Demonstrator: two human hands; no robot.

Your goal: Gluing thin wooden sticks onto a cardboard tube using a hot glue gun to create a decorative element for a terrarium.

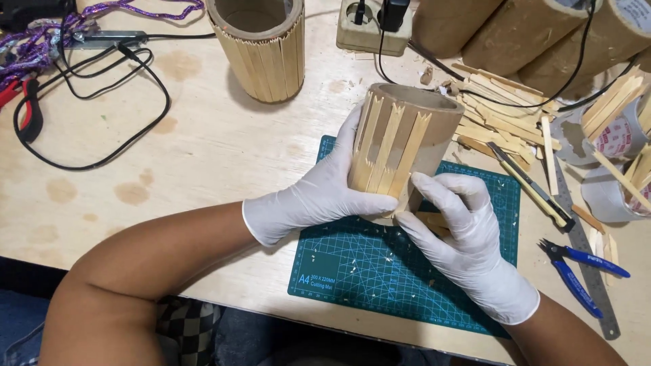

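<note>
My gloved left hand [308,200] grips the cardboard tube [400,146], fingers wrapped around its flat wooden sticks [386,149]. My right hand [468,244] fingers press its base above the green mat [352,264].

Tube [400,135] on mat [352,271], pliers [580,268] right

**Hidden and cut off**

The brown cardboard tube partly clad in pale wooden sticks [397,139] has its base hidden behind the white-gloved left hand [319,196] and white-gloved right hand [468,244]. Three plain cardboard tubes [522,30] run off the top edge.
</note>
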